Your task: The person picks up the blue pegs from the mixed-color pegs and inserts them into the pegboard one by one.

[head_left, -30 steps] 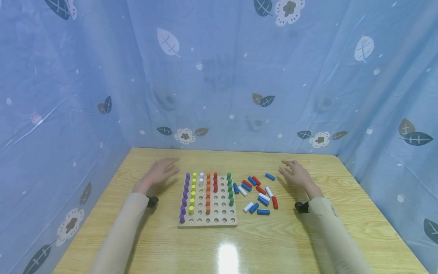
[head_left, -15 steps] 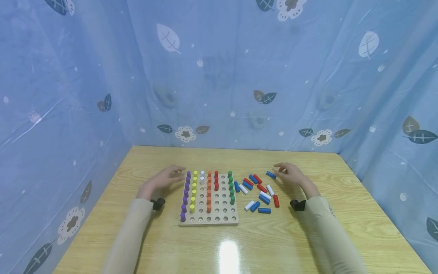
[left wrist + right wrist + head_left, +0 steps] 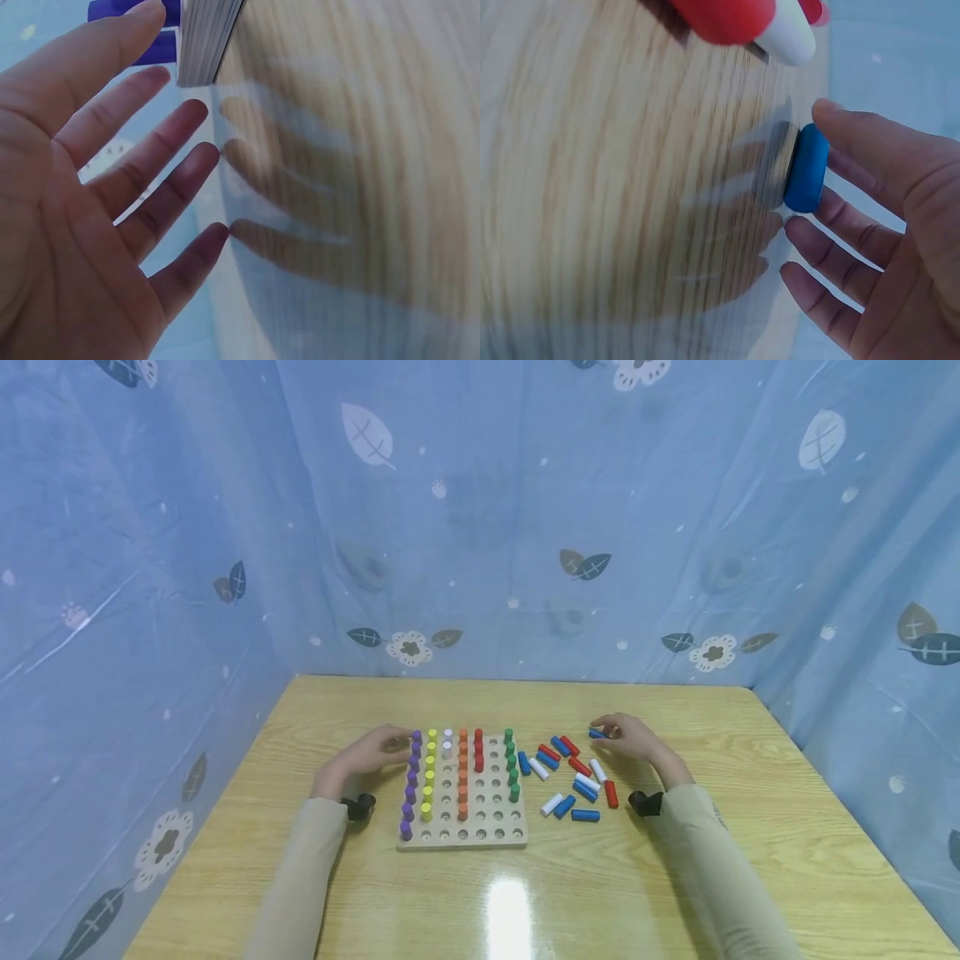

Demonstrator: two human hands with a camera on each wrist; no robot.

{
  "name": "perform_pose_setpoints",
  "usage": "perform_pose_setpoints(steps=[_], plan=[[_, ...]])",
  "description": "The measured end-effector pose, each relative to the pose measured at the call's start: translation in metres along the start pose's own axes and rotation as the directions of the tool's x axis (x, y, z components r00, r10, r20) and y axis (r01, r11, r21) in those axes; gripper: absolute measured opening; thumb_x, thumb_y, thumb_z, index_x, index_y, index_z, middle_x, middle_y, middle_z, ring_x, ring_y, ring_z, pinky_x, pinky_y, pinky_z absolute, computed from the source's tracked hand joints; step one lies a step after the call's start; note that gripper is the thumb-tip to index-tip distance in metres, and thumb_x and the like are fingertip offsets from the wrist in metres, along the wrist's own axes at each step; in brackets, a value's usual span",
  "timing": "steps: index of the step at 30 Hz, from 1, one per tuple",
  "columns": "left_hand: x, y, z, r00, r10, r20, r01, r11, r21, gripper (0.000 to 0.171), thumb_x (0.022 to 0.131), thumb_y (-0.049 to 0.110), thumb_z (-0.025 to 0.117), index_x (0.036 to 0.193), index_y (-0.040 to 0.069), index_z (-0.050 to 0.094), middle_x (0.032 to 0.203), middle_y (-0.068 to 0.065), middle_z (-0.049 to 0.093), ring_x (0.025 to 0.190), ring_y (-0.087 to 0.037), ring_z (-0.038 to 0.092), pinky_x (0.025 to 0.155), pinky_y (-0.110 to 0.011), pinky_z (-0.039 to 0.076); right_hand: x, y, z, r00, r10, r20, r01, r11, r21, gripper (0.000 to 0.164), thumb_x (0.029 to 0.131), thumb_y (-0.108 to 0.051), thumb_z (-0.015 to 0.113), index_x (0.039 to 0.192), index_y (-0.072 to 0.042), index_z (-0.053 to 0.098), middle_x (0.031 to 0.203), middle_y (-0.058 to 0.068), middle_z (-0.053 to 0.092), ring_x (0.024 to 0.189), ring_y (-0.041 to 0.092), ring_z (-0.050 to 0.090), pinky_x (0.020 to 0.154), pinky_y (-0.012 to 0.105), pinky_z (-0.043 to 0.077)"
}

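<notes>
A wooden pegboard [image 3: 462,842] lies on the table with rows of purple, yellow, white, orange, red and green pegs standing in its holes. My left hand [image 3: 372,750] is at the board's far left corner, beside a purple peg [image 3: 417,737]. In the left wrist view its fingers are spread and its fingertips rest at the tabletop; the thumb [image 3: 112,52] lies by the purple pegs. My right hand [image 3: 633,740] has thumb and fingers around a blue peg [image 3: 806,169] at the far side of the loose pegs. The peg lies low at the tabletop, its far side hidden.
Several loose red, white and blue pegs lie right of the board, among them a red peg [image 3: 612,794] and a blue peg [image 3: 586,816]. A blue patterned curtain [image 3: 487,568] surrounds the wooden table [image 3: 360,893] at the back and sides.
My left hand has moved right to the board's far left corner. My right hand has moved inward, and its thumb and fingers have come around the outlying blue peg.
</notes>
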State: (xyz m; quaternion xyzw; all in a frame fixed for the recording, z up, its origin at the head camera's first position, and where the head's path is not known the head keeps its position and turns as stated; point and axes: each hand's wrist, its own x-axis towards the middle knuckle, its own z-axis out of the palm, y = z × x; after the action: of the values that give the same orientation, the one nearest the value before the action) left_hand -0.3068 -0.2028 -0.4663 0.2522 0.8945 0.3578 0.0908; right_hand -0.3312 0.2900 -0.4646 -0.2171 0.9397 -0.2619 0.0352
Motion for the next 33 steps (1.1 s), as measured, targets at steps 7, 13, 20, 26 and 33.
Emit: perform_pose_setpoints(steps=[7,13,20,26,33], plan=[[0.0036,-0.0033,0.0052,0.998,0.06,-0.032,-0.06,0.998,-0.001,0.048,0.088,0.023,0.063,0.129,0.002,0.051,0.124,-0.018,0.055,0.115,-0.036,0.049,0.101,-0.053,0.038,0.0032,-0.0006,0.0017,1.0,-0.006,0.013,0.006,1.0,0.007,0.033,0.086,-0.016,0.065,0.114,0.0,0.061,0.098,0.015,0.062,0.09,0.029,0.058,0.076,0.045,0.05],[0.0022,-0.0042,0.0066,0.999,0.014,-0.035,-0.015,1.0,-0.018,0.049,0.087,0.024,0.063,0.13,0.005,0.051,0.127,-0.017,0.052,0.119,-0.036,0.044,0.103,-0.054,0.035,0.0048,-0.0003,0.0023,1.0,0.01,0.004,-0.01,1.0,0.013,0.022,0.087,-0.011,0.063,0.107,-0.002,0.063,0.094,0.013,0.062,0.087,0.027,0.058,0.075,0.043,0.05],[0.0019,-0.0023,0.0074,0.998,-0.051,-0.037,0.05,0.998,-0.041,0.05,0.086,0.025,0.064,0.132,0.01,0.051,0.13,-0.013,0.05,0.122,-0.034,0.041,0.106,-0.054,0.031,0.0044,-0.0021,0.0037,0.999,0.032,0.009,-0.032,0.999,0.024,0.017,0.088,-0.011,0.062,0.104,-0.005,0.064,0.091,0.01,0.062,0.083,0.024,0.057,0.072,0.039,0.049],[0.0019,-0.0033,0.0074,0.997,-0.063,-0.044,0.062,0.997,-0.039,0.051,0.085,0.028,0.066,0.131,0.013,0.051,0.128,-0.01,0.052,0.122,-0.032,0.04,0.105,-0.054,0.031,0.0039,-0.0034,0.0043,1.0,0.026,0.001,-0.026,0.999,0.033,0.017,0.088,-0.012,0.063,0.103,-0.004,0.063,0.09,0.01,0.062,0.083,0.024,0.058,0.072,0.04,0.05],[0.0041,-0.0073,0.0097,0.998,-0.043,-0.041,0.042,0.999,-0.029,0.052,0.085,0.029,0.066,0.132,0.012,0.051,0.128,-0.011,0.052,0.121,-0.033,0.041,0.104,-0.054,0.033,0.0035,-0.005,0.0045,0.999,0.038,-0.011,-0.038,0.999,0.037,0.019,0.088,-0.013,0.063,0.103,-0.003,0.063,0.086,0.008,0.061,0.077,0.019,0.057,0.066,0.034,0.048]])
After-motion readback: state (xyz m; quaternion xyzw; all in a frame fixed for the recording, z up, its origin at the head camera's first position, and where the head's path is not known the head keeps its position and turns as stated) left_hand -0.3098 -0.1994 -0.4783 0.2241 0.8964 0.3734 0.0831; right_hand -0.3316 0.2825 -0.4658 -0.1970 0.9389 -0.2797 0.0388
